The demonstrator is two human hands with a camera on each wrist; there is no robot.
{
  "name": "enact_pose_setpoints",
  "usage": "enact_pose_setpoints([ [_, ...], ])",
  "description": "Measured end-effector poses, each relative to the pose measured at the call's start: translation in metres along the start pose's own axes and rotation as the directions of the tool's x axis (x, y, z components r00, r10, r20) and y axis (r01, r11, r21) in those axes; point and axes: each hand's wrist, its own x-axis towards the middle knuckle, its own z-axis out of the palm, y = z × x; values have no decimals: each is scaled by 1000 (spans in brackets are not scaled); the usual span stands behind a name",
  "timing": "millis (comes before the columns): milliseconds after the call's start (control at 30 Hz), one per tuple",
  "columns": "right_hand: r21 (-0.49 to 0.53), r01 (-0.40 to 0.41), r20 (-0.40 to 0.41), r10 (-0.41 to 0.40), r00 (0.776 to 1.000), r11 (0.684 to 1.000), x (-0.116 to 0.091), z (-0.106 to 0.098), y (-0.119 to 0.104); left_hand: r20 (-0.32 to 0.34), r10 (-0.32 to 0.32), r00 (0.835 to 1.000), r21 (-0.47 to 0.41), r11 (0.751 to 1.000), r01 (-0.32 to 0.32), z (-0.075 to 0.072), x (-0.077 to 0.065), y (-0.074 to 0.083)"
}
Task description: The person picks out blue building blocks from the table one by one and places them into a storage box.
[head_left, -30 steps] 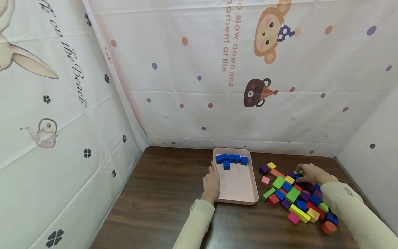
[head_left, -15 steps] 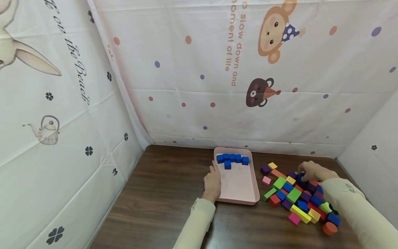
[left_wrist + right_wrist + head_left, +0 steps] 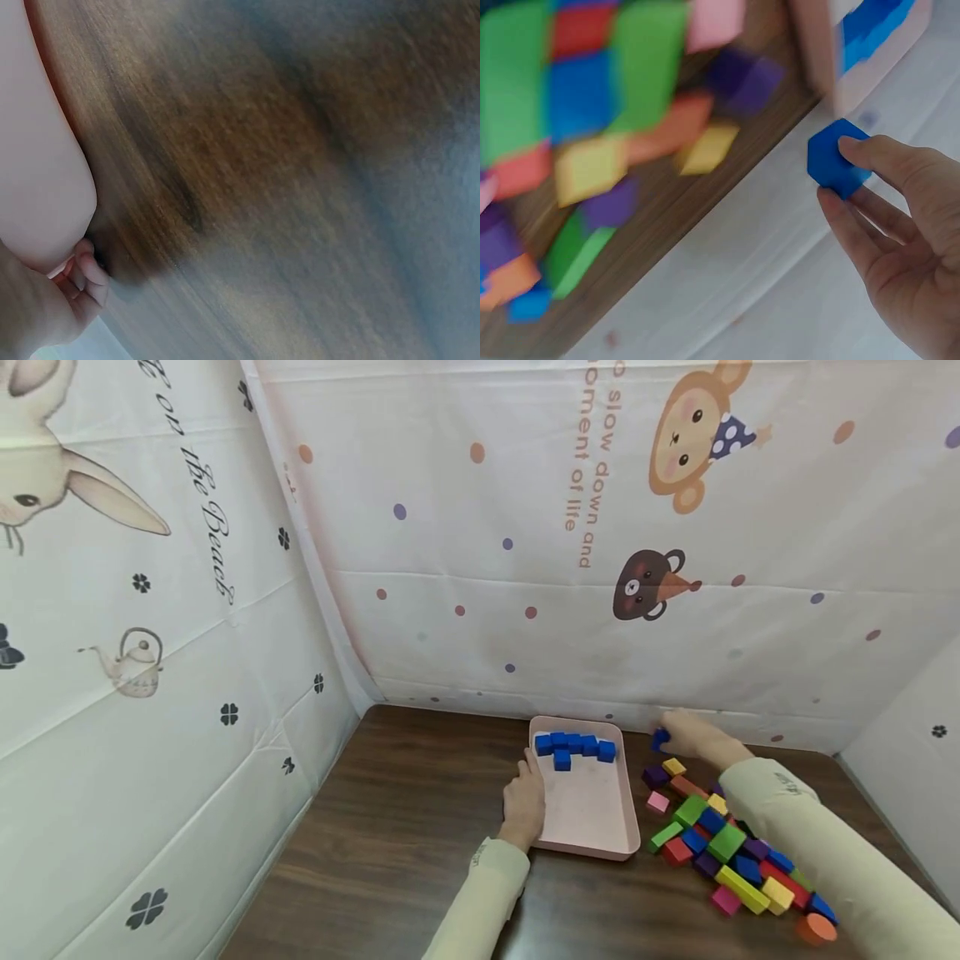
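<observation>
A blue cube [image 3: 829, 161] is pinched between the thumb and fingers of my right hand [image 3: 696, 739], up off the table near the back wall, just right of the tray. In the right wrist view the thumb [image 3: 870, 154] presses one face while fingertips brace it from below. My left hand [image 3: 523, 802] grips the left side of a shallow pink tray [image 3: 588, 814], its index finger along the rim; the left wrist view shows curled fingers [image 3: 91, 274] at the tray's wall. Several blue cubes [image 3: 573, 743] sit at the tray's far end, most in a row.
Right of the tray lies a loose spread of coloured blocks: green [image 3: 726, 843], yellow [image 3: 742, 890], red [image 3: 677, 852], purple, pink and an orange cylinder [image 3: 816, 929]. My right sleeve [image 3: 795, 818] covers part of it. A printed white cloth [image 3: 450, 652] walls the dark wooden table [image 3: 390, 827].
My right hand has lifted the blue cube out of the block spread and carried it left and back towards the tray. The left hand stays at the tray; the head view has shifted slightly.
</observation>
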Motion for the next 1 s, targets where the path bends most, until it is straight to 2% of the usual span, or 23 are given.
enact_pose_setpoints([
  [133, 58, 49, -49, -46, 998, 997, 32, 7, -33, -5, 15, 1000, 26, 1000, -15, -2, 4, 2],
  [233, 92, 55, -8, -54, 998, 994, 51, 15, -57, -9, 5, 1000, 40, 999, -5, -4, 6, 1],
  [333, 41, 56, 56, -59, 997, 998, 64, 30, -74, -4, -5, 1000, 31, 1000, 5, -4, 6, 0],
  [433, -41, 78, 103, -73, 992, 996, 69, 46, -83, 7, -3, 1000, 18, 1000, 3, -2, 4, -1],
  [533, -38, 85, 102, -81, 991, 996, 68, 57, -87, 5, -2, 1000, 9, 1000, 2, 0, 2, 2],
  [700, 24, 33, 41, -34, 999, 999, 61, 68, -88, 15, 9, 1000, 6, 1000, -9, 1, -2, 8],
  [800, 12, 0, 4, 0, 1000, 1000, 62, 76, -90, 22, 14, 1000, 11, 1000, -14, 1, -3, 7],
  [1000, -22, -37, -22, 36, 999, 999, 67, 83, -92, -26, 11, 1000, 27, 1000, -10, 3, 0, 4],
])
